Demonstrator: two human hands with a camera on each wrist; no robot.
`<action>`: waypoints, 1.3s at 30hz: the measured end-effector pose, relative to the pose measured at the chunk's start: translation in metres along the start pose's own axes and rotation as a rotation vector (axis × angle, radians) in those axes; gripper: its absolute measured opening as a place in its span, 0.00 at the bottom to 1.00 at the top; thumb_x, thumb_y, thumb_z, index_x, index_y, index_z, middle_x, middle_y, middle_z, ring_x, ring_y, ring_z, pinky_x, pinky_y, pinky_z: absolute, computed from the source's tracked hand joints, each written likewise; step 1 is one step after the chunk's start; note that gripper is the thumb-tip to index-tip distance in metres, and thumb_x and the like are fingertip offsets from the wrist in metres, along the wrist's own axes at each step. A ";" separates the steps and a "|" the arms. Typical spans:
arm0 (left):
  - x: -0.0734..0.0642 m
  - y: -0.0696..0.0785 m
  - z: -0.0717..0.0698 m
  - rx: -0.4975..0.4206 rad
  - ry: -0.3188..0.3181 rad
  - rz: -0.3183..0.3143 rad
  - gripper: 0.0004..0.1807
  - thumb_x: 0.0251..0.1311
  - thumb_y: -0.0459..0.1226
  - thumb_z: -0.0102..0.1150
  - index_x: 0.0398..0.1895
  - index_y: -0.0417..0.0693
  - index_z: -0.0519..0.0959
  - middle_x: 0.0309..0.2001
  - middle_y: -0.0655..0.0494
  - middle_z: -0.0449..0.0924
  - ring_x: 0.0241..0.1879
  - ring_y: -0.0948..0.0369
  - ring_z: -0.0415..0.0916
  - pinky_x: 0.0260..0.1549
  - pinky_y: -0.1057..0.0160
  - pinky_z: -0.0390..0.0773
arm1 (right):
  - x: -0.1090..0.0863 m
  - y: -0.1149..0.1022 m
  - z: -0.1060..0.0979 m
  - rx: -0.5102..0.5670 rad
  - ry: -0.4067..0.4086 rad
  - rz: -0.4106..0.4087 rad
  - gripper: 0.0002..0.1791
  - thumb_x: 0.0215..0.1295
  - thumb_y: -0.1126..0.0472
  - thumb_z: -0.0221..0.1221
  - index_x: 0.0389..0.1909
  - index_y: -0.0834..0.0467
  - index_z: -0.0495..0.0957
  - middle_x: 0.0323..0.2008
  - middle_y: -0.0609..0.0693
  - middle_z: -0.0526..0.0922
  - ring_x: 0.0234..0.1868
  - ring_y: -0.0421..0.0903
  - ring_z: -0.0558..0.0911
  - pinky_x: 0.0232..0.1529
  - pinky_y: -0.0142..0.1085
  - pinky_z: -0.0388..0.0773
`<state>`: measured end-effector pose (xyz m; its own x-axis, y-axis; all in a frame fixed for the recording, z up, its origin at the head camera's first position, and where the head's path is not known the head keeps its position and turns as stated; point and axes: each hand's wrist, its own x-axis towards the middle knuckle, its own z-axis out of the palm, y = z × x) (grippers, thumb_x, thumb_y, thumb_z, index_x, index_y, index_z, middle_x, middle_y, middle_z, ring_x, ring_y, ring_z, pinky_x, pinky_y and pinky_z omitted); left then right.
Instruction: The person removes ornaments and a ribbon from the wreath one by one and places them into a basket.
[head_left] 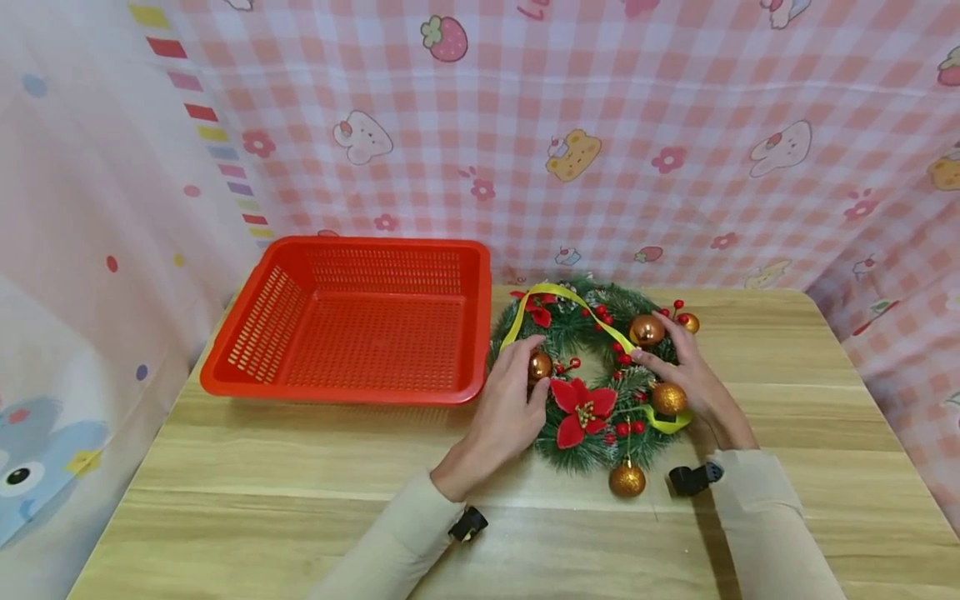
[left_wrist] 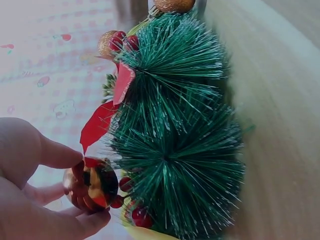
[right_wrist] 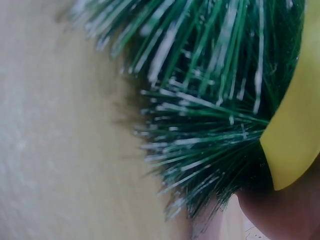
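Observation:
A green Christmas wreath (head_left: 592, 458) lies on the table, with red berries, a red poinsettia (head_left: 583, 412) and a yellow ribbon (head_left: 562, 292) looped over it. My left hand (head_left: 502, 408) pinches a shiny copper bauble (left_wrist: 90, 185) on its left side between thumb and fingers. On the right side, my right hand (head_left: 697, 379) has its index finger and thumb around another shiny copper bauble (head_left: 647, 329). The thumb tip lies by the ribbon. In the right wrist view, frosted needles (right_wrist: 200, 115) fill the middle and only a bit of the hand shows.
Left of the wreath stands a red plastic basket (head_left: 345, 397), its near right corner close to my left hand. A glittery gold bauble (head_left: 627, 480) hangs off the wreath's front edge onto the wooden table (head_left: 300, 500). A pink checked cloth (head_left: 487, 108) hangs behind.

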<state>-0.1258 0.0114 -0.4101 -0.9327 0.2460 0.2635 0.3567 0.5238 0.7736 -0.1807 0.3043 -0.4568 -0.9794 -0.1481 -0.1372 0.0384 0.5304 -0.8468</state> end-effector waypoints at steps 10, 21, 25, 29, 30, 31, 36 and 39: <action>0.014 0.003 0.003 0.018 -0.021 0.005 0.27 0.66 0.31 0.57 0.69 0.48 0.67 0.66 0.49 0.69 0.61 0.54 0.71 0.58 0.56 0.75 | 0.002 0.002 -0.001 0.007 0.001 0.009 0.48 0.71 0.46 0.56 0.80 0.49 0.36 0.78 0.62 0.30 0.76 0.68 0.34 0.65 0.74 0.39; 0.023 0.004 0.004 0.070 -0.055 -0.002 0.28 0.66 0.33 0.59 0.69 0.51 0.67 0.65 0.52 0.72 0.58 0.55 0.74 0.55 0.57 0.77 | 0.002 0.004 0.000 -0.005 0.013 -0.001 0.48 0.70 0.44 0.56 0.80 0.46 0.36 0.79 0.60 0.30 0.77 0.67 0.34 0.66 0.73 0.40; 0.025 0.002 0.006 0.063 -0.066 -0.010 0.28 0.66 0.34 0.59 0.69 0.52 0.67 0.64 0.51 0.73 0.56 0.55 0.76 0.53 0.57 0.78 | 0.001 0.003 0.000 -0.006 0.014 -0.009 0.48 0.71 0.45 0.56 0.80 0.46 0.36 0.78 0.60 0.30 0.77 0.67 0.35 0.66 0.73 0.40; 0.029 0.002 0.007 0.036 -0.088 -0.014 0.28 0.66 0.34 0.60 0.69 0.53 0.67 0.61 0.50 0.75 0.51 0.55 0.78 0.49 0.59 0.80 | 0.001 0.002 0.000 -0.010 0.013 -0.012 0.48 0.71 0.45 0.56 0.80 0.47 0.36 0.78 0.61 0.31 0.77 0.68 0.36 0.65 0.74 0.41; 0.030 0.001 0.007 0.024 -0.093 -0.014 0.28 0.66 0.34 0.60 0.69 0.53 0.67 0.60 0.50 0.75 0.50 0.56 0.78 0.48 0.59 0.80 | 0.001 0.002 0.000 -0.010 0.013 -0.012 0.48 0.71 0.45 0.56 0.80 0.47 0.36 0.78 0.61 0.31 0.77 0.68 0.36 0.65 0.74 0.41; 0.031 0.001 0.008 0.014 -0.099 -0.014 0.28 0.66 0.33 0.60 0.69 0.52 0.68 0.59 0.50 0.76 0.49 0.56 0.79 0.47 0.60 0.80 | 0.001 0.003 0.000 -0.009 0.013 -0.011 0.48 0.71 0.45 0.56 0.80 0.47 0.36 0.78 0.61 0.31 0.77 0.68 0.36 0.65 0.74 0.41; 0.035 0.001 0.009 0.000 -0.107 -0.023 0.27 0.66 0.34 0.61 0.68 0.52 0.69 0.56 0.50 0.77 0.46 0.56 0.78 0.44 0.62 0.80 | 0.000 0.003 0.001 -0.011 0.016 -0.015 0.48 0.71 0.45 0.56 0.80 0.47 0.36 0.78 0.61 0.31 0.77 0.68 0.36 0.65 0.74 0.42; 0.037 0.002 0.010 -0.007 -0.110 -0.024 0.27 0.66 0.34 0.61 0.67 0.52 0.69 0.57 0.51 0.77 0.47 0.57 0.78 0.44 0.63 0.80 | 0.000 0.002 0.000 -0.015 0.018 -0.017 0.48 0.71 0.45 0.56 0.80 0.46 0.36 0.78 0.62 0.31 0.76 0.69 0.36 0.65 0.74 0.42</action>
<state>-0.1592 0.0297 -0.4045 -0.9293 0.3222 0.1805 0.3340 0.5251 0.7828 -0.1803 0.3050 -0.4585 -0.9832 -0.1426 -0.1136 0.0188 0.5406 -0.8411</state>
